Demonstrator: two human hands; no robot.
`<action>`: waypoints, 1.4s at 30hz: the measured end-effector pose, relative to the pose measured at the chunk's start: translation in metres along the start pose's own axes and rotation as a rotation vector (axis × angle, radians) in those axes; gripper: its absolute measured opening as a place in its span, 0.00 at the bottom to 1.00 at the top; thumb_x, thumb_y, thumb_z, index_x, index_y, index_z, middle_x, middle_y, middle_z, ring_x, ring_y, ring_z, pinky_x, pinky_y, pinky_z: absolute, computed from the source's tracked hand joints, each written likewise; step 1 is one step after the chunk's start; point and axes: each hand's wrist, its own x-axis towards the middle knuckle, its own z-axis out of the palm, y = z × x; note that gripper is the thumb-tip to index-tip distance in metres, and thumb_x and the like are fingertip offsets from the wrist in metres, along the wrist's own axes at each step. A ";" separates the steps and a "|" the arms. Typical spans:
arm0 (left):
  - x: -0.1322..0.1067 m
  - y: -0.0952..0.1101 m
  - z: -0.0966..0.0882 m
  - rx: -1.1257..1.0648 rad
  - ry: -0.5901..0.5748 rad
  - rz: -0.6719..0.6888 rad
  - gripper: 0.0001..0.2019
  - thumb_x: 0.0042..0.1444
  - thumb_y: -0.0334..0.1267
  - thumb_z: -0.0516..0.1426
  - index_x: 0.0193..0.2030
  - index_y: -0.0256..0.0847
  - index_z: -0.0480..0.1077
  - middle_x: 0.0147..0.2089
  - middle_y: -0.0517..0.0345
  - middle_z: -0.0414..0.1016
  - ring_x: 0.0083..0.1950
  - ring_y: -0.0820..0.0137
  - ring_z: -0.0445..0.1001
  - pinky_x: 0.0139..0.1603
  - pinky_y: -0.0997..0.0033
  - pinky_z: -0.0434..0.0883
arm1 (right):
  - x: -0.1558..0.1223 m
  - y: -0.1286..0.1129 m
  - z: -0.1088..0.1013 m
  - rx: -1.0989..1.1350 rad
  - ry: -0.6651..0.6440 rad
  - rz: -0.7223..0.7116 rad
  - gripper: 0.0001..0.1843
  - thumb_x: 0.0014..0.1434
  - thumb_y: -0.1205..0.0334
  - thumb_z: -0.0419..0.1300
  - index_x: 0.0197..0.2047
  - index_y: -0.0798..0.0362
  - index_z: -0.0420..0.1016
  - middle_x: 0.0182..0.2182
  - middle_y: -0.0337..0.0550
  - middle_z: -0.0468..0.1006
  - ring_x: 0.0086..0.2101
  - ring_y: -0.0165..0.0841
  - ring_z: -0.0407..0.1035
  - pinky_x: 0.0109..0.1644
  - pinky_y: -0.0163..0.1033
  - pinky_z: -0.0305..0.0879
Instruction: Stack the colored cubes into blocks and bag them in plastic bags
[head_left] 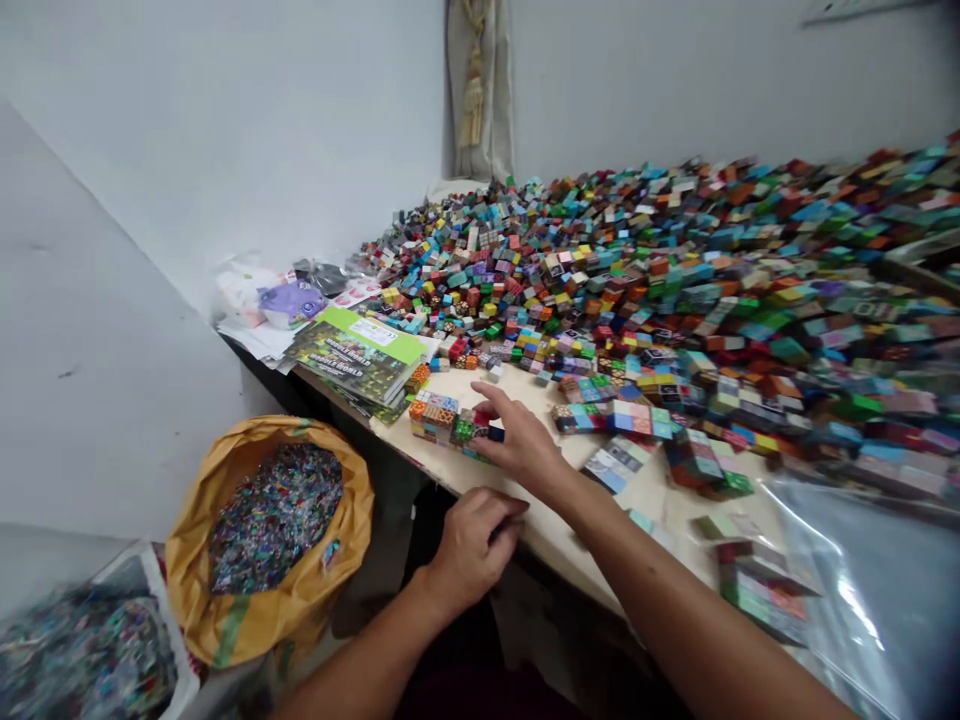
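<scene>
A short row of small patterned cubes point(433, 416) lies near the table's front edge, with orange, blue and green faces. My right hand point(521, 435) is at the right end of this row, its thumb in front and its fingers behind, around the end cubes. Lower down, my left hand point(476, 535) rests by the table edge with its fingers curled inward; nothing shows in them. Right of my right hand are joined blocks of cubes point(637, 420) and a flat grey piece point(616, 463).
A large heap of coloured cubes point(600, 260) covers the table's back and right. Green booklets point(360, 355) and plastic packets point(289, 300) lie at the left corner. Below stand a yellow sack point(352, 490) and a white sack point(169, 640) of small bits. Clear plastic point(862, 580) lies right.
</scene>
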 end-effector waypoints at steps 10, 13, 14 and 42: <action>-0.001 0.000 0.001 -0.008 0.014 0.014 0.11 0.56 0.26 0.54 0.45 0.36 0.71 0.38 0.50 0.75 0.41 0.65 0.72 0.43 0.65 0.71 | 0.000 -0.007 0.004 -0.117 -0.009 -0.019 0.38 0.50 0.68 0.61 0.64 0.49 0.56 0.45 0.45 0.75 0.43 0.44 0.65 0.47 0.48 0.59; -0.001 -0.001 0.001 0.000 0.021 0.013 0.12 0.55 0.25 0.54 0.45 0.36 0.72 0.38 0.51 0.75 0.41 0.65 0.72 0.43 0.65 0.71 | -0.001 -0.009 0.004 -0.154 -0.012 0.002 0.38 0.51 0.67 0.61 0.65 0.51 0.56 0.47 0.48 0.74 0.45 0.45 0.65 0.47 0.48 0.58; -0.001 -0.001 0.001 0.001 0.025 0.012 0.12 0.55 0.25 0.53 0.45 0.36 0.72 0.38 0.51 0.75 0.41 0.65 0.72 0.43 0.66 0.71 | -0.002 -0.010 0.004 -0.165 -0.014 0.004 0.37 0.52 0.67 0.61 0.65 0.51 0.56 0.48 0.48 0.74 0.45 0.46 0.65 0.47 0.48 0.58; 0.000 -0.001 0.002 0.156 -0.024 0.070 0.10 0.61 0.32 0.52 0.47 0.40 0.70 0.42 0.52 0.75 0.44 0.66 0.73 0.45 0.66 0.71 | -0.044 0.001 -0.064 -0.256 0.041 -0.002 0.19 0.59 0.58 0.60 0.53 0.50 0.71 0.49 0.47 0.74 0.49 0.43 0.65 0.51 0.46 0.57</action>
